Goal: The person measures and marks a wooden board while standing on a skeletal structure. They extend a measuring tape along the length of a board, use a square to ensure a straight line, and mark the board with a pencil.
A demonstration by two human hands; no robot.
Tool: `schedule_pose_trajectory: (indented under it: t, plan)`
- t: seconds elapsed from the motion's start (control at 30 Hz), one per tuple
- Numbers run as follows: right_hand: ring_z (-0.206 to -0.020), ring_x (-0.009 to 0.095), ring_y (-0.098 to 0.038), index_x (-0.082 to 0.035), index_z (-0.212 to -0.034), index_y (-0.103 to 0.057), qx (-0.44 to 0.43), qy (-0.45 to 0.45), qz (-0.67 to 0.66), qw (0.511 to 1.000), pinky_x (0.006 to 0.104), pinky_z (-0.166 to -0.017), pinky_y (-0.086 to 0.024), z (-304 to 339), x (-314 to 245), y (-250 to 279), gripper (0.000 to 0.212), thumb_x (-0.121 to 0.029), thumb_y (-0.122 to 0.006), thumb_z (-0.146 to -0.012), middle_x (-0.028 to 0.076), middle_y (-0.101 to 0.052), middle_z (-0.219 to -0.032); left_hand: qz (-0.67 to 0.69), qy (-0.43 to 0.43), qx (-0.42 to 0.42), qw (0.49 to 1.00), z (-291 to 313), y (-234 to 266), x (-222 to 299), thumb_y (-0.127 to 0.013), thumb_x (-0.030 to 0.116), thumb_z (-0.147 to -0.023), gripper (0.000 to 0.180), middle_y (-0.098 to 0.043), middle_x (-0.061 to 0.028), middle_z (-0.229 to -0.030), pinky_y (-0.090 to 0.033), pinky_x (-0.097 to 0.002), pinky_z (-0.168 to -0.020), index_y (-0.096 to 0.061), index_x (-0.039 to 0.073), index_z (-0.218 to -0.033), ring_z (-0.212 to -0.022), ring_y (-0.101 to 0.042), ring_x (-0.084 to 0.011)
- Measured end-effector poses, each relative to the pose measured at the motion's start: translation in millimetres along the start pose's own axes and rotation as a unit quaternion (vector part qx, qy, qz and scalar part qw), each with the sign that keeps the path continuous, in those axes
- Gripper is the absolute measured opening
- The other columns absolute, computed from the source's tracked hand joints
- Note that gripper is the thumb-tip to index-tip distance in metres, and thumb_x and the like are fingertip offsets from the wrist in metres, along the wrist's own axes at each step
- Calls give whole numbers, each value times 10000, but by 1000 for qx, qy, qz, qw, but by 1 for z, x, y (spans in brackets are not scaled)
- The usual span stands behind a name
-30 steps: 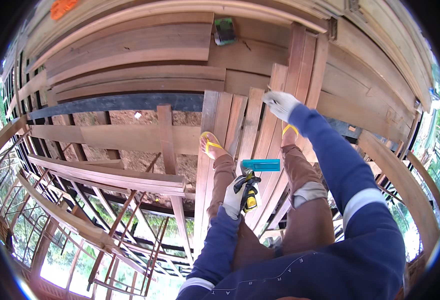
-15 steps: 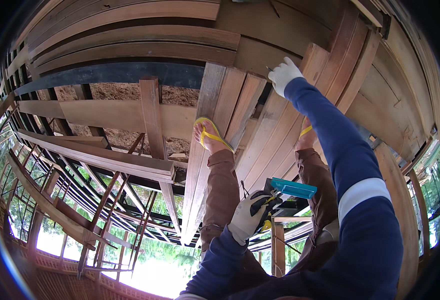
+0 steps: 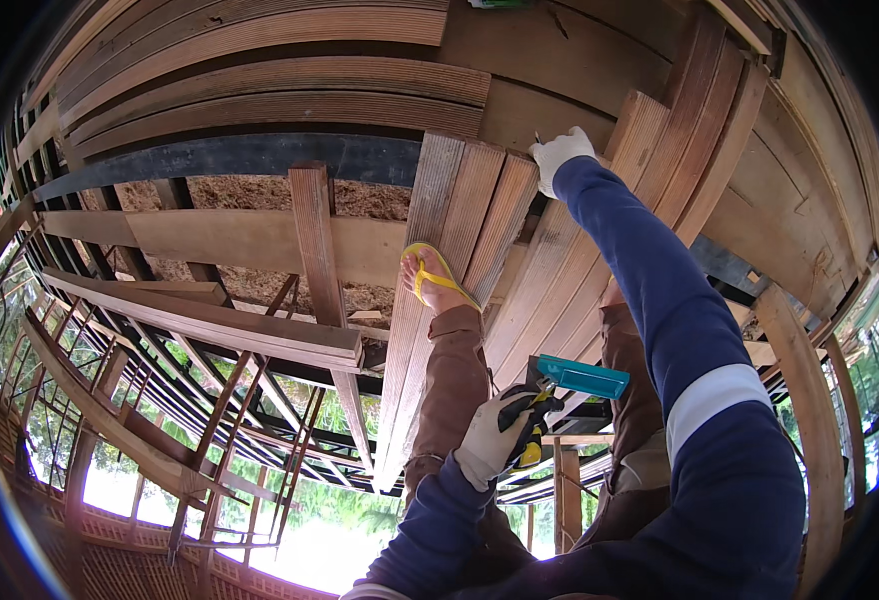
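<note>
My left hand (image 3: 487, 440), in a white and dark work glove, is low in front of my legs. Its fingers are wrapped round a yellow and black hand tool (image 3: 532, 440). Just beyond the fingers is a teal bar-shaped piece (image 3: 585, 376) with a dark plate at one end; I cannot tell whether it joins the yellow tool. Farther out, my gloved right hand (image 3: 566, 158) is closed at the far end of a grooved deck board (image 3: 500, 215). A thin, dark tip pokes from its fingers, too small to name.
My left foot in a yellow flip-flop (image 3: 430, 275) stands on the boards. Left of it, a dark beam (image 3: 230, 155) and crosspieces span open gaps over rough brown ground. More boards (image 3: 280, 80) lie stacked beyond. Thin rusty bars (image 3: 290, 460) stand at lower left.
My right hand has come slightly nearer, closer to the grooved board's far end. The view has shifted, so the boards appear farther right. My left hand keeps its hold.
</note>
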State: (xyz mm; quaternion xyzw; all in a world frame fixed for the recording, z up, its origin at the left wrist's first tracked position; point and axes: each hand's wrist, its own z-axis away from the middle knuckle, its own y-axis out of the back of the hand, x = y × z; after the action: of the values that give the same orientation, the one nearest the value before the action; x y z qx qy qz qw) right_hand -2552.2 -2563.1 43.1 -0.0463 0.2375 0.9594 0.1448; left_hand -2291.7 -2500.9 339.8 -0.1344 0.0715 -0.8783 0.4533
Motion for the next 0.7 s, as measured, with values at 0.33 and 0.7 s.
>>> schedule_pose_trajectory:
  t: [0.33, 0.7]
  plan:
    - [-954, 274, -675, -139, -1091, -652, 41, 19, 12, 999, 396, -796, -517, 1, 0, -7, 299, -168, -575, -804, 102, -704, -1000, 264, -47, 96, 959, 31, -13, -19, -507, -25, -886, 308, -624, -82, -917, -489, -237, -724, -533, -56, -1192, -823, -593, -114]
    - [-920, 284, -676, -126, -1066, -647, 82, 14, 18, 996, 406, -780, -528, -1, -3, -18, 297, -209, -588, -787, 112, -698, -991, 203, -169, 168, 950, -29, 16, -98, -489, 135, -958, 280, -653, -124, -982, -519, -273, -754, -584, -70, -1123, -857, -643, -190]
